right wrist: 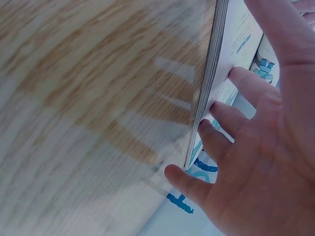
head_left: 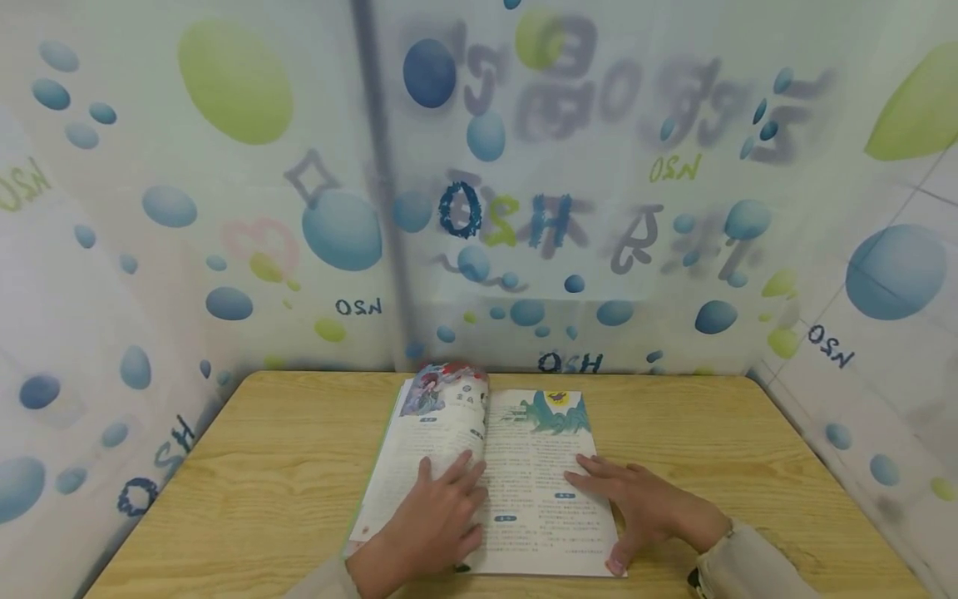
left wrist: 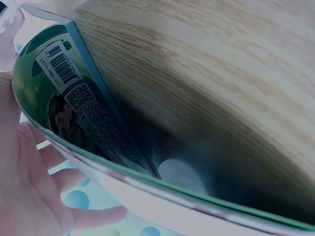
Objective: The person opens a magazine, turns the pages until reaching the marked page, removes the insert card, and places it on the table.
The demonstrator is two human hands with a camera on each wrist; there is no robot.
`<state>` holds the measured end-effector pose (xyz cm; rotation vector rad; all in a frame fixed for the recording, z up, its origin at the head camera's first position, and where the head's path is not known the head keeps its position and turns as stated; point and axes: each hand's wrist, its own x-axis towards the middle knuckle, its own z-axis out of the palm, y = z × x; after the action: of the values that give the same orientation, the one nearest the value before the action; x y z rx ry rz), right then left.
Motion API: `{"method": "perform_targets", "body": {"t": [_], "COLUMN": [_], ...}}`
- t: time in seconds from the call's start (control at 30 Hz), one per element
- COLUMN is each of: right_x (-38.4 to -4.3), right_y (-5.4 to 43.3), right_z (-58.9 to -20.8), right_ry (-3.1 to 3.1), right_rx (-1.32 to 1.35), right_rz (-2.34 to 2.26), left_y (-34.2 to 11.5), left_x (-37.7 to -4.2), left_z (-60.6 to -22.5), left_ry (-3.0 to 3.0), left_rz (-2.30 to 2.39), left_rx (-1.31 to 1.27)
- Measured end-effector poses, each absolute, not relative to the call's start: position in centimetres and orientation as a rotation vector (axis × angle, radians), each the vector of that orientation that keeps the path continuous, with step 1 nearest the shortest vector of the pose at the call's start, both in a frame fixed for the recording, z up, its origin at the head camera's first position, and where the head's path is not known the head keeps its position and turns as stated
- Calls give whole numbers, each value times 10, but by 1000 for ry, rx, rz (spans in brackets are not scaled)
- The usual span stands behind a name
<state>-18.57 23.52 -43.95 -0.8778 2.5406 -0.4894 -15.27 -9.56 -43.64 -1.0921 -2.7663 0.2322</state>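
A magazine (head_left: 524, 466) lies spread out on the wooden table, with colour pictures at the top of both pages. My left hand (head_left: 437, 516) rests on the left page beside the spine, its fingers spread. In the left wrist view the green back cover (left wrist: 42, 98) shows a barcode (left wrist: 61, 66), and part of the magazine is lifted off the table. At the right page's outer edge is my right hand (head_left: 654, 503), fingers extended onto the paper and thumb at the lower corner. The right wrist view has its fingertips touching the page beside the stacked page edges (right wrist: 210, 64).
The wooden table (head_left: 247, 474) extends to both sides of the magazine. Behind it and at the sides hang pale translucent sheets (head_left: 479, 324) printed with blue and green drops and "H2O" lettering.
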Motion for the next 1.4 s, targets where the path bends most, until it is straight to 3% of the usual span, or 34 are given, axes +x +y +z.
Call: {"method": "perform_targets", "body": {"t": [1.4], "right_x": [-189], "right_y": [234], "right_z": [-433], "right_ry": [2563], "right_rx": [-883], "right_rz": [-479], "left_y": [-100], "left_x": [-154], "left_z": [-436], "left_ry": [-2894], "left_rz": [36], "left_rx": [-1067]}}
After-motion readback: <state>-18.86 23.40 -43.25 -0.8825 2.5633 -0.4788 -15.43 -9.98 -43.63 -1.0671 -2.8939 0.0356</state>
